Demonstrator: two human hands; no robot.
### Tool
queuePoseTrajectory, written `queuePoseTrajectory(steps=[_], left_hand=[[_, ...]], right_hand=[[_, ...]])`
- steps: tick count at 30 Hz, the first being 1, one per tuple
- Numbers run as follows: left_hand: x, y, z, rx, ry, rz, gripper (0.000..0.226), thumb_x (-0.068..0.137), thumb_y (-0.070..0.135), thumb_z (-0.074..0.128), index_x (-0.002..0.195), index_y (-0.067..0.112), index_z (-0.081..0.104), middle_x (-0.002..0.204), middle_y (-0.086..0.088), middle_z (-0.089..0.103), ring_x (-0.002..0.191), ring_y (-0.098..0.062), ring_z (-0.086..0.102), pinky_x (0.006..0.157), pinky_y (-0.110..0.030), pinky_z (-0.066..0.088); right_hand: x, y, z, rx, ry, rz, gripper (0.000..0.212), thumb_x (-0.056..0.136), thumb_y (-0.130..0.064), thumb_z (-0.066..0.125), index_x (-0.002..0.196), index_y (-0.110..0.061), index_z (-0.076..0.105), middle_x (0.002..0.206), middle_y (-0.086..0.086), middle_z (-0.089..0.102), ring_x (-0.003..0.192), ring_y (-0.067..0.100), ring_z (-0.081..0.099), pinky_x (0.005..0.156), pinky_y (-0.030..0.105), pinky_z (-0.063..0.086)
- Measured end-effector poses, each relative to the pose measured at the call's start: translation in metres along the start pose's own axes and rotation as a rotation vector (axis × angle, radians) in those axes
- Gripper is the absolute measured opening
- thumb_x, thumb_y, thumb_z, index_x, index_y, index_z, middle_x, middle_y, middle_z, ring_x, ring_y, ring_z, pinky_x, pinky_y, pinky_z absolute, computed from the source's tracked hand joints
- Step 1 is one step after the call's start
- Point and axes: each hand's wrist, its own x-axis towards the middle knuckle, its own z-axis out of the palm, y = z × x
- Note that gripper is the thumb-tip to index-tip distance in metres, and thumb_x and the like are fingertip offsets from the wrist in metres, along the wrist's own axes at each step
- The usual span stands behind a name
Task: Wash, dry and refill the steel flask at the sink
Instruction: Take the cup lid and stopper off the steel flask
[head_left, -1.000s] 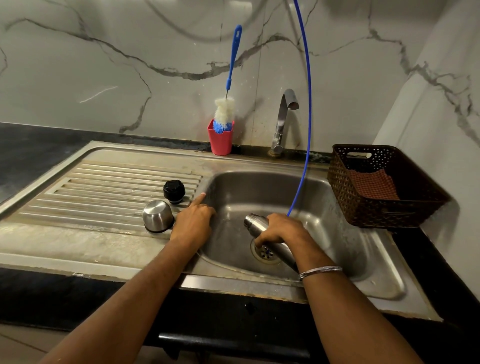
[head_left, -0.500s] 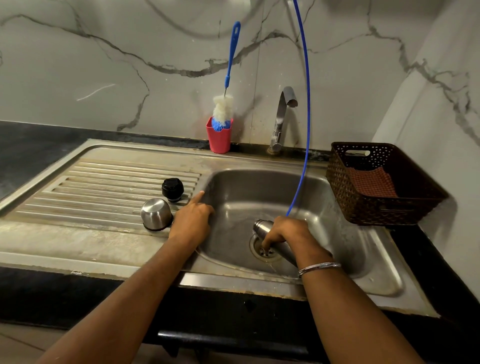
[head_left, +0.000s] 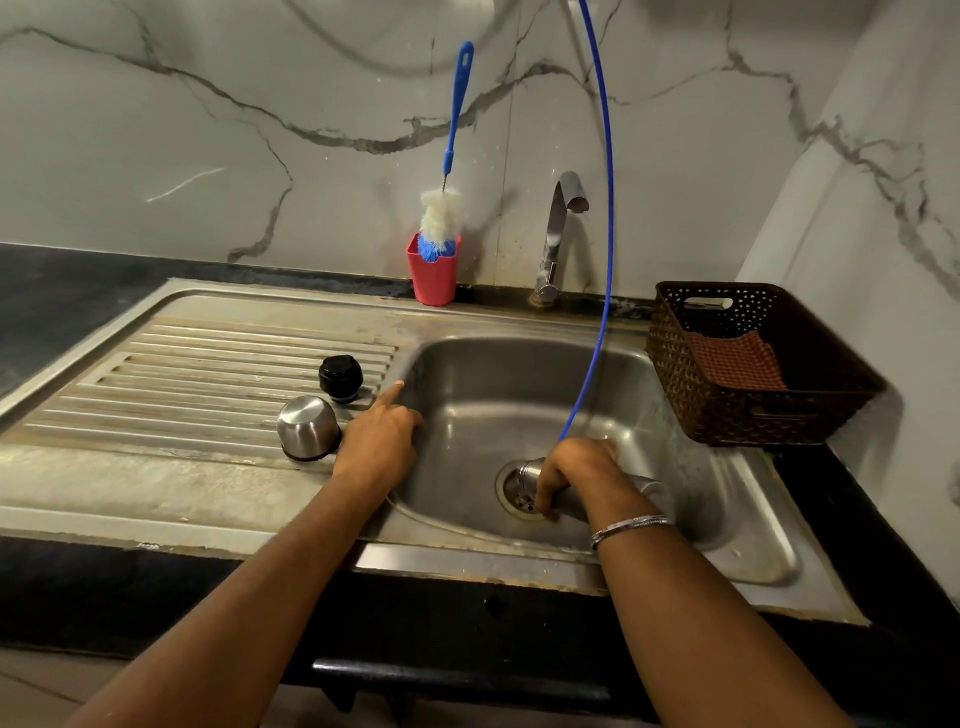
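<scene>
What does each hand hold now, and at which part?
The right hand grips the flask near its neck, mouth tipped toward the drain. The left hand holds nothing; it rests on the sink edge.

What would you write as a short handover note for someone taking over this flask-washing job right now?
Right hand grips the steel flask, tipped mouth-down over the drain in the sink.
Left hand rests on the basin's edge and holds nothing.
Steel cup and black stopper sit on the drainboard; bottle brush stands in the red cup.
Done: flask opened.
Left: any scrubbing, drying, refilling, closing.
</scene>
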Motion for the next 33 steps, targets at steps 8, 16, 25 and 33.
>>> queuePoseTrajectory(steps=[8,16,25,33], left_hand=[[0.000,-0.001,0.001,-0.007,-0.007,-0.006,0.041,0.090,0.005,0.060,0.124,0.024,0.073,0.164,-0.007,0.030,0.123,-0.028,0.063,0.093,-0.044,0.055],[0.002,-0.002,0.002,-0.010,-0.009,-0.002,0.042,0.089,0.006,0.061,0.124,0.024,0.073,0.167,-0.007,0.026,0.125,-0.027,0.063,0.093,-0.042,0.054],[0.008,-0.009,0.014,0.077,0.109,0.084,0.041,0.090,0.002,0.055,0.128,0.014,0.067,0.136,-0.002,0.063,0.148,-0.014,0.034,0.101,-0.038,0.052],[0.009,-0.008,0.015,0.084,0.089,0.076,0.039,0.094,0.005,0.056,0.131,0.013,0.066,0.138,-0.002,0.061,0.148,-0.015,0.034,0.099,-0.038,0.053]], right_hand=[[0.003,-0.003,0.003,-0.035,-0.023,0.019,0.065,0.069,-0.052,0.082,0.126,-0.027,0.064,0.129,0.000,0.061,0.118,0.022,0.059,0.094,0.034,0.042],[0.005,-0.007,0.003,-0.101,-0.005,0.041,0.065,0.072,-0.050,0.081,0.128,-0.025,0.061,0.132,0.001,0.059,0.120,0.024,0.059,0.101,0.035,0.045],[0.014,-0.061,-0.001,-0.523,0.572,-0.139,0.028,0.098,-0.021,0.053,0.122,-0.020,0.068,0.121,0.000,0.070,0.110,0.026,0.066,0.092,0.050,0.049],[0.018,-0.051,-0.040,-0.891,0.760,-0.312,0.024,0.101,-0.024,0.052,0.118,-0.029,0.069,0.119,-0.003,0.070,0.114,0.021,0.064,0.087,0.037,0.042]])
